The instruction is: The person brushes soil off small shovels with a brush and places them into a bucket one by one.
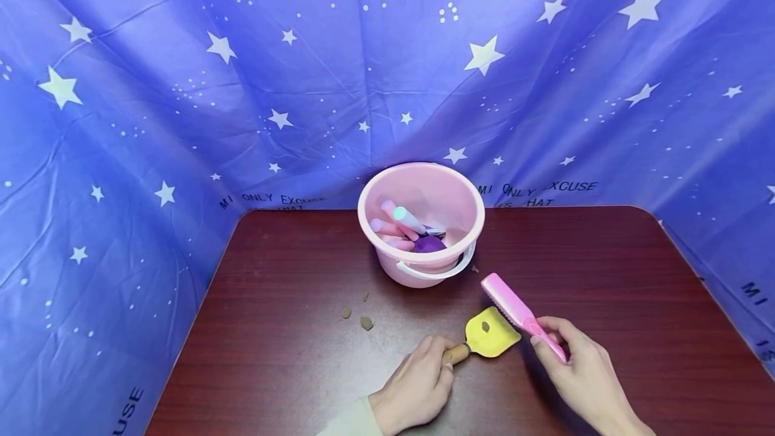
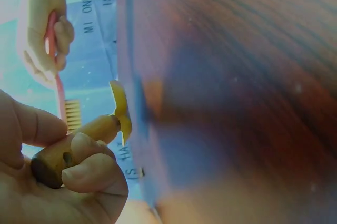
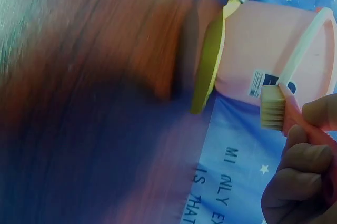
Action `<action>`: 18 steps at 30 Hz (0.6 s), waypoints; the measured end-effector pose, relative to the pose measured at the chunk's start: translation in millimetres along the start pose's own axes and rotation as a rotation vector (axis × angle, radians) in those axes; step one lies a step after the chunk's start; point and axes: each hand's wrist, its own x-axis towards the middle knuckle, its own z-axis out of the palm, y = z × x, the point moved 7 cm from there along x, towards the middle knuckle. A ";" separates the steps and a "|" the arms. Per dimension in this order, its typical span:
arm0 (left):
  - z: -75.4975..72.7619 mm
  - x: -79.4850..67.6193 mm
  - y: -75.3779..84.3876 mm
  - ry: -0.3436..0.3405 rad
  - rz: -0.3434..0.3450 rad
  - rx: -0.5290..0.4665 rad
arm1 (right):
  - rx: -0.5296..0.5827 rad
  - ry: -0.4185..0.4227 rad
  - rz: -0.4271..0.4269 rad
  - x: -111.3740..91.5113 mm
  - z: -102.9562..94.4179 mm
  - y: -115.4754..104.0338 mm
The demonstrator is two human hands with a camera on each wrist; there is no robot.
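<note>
In the head view my left hand grips the wooden handle of a small shovel with a yellow blade. A small brown clump lies on that blade. The left wrist view shows thumb and fingers curled round the handle. My right hand holds a pink brush by its handle, the head slanting up and left over the blade's right side. Pale bristles show in the right wrist view. Both wrist views show the shovel blade raised above the table.
A pink bucket with a white handle stands at the table's back, with pink-handled tools and a purple piece inside. Several brown crumbs lie on the dark red table. A blue star-patterned curtain hangs behind.
</note>
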 end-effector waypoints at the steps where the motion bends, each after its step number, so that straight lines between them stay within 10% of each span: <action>1: -2.1 -0.9 0.0 0.003 0.000 0.000 | 0.005 -0.003 -0.004 -1.2 1.1 -1.7; 18: -29.3 -14.0 -8.9 0.085 -0.015 0.043 | 0.090 -0.071 -0.195 -14.9 26.9 -31.6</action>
